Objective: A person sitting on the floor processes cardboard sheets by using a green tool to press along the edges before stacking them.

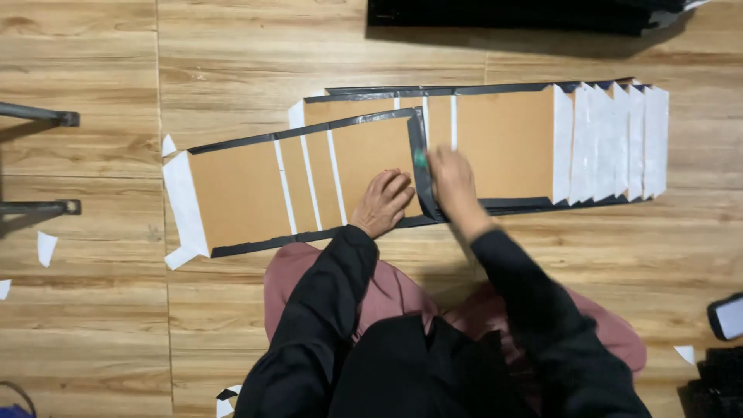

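Note:
A brown cardboard panel (240, 193) with white strips and black edging lies on the wooden floor, slightly tilted. My left hand (382, 203) presses flat on its right part, fingers apart. My right hand (452, 184) is closed around a small green tool (419, 159) and rests on the black strip (419, 155) at the panel's right edge. Behind it lies a stack of similar panels (503, 143), fanned out with white flaps (615, 141) at the right.
Black material (511, 15) lies at the top. Metal legs (39, 116) stick in from the left. White paper scraps (46, 246) are scattered on the floor. A phone (727, 316) lies at the right edge. My knees in pink trousers (309, 279) are below.

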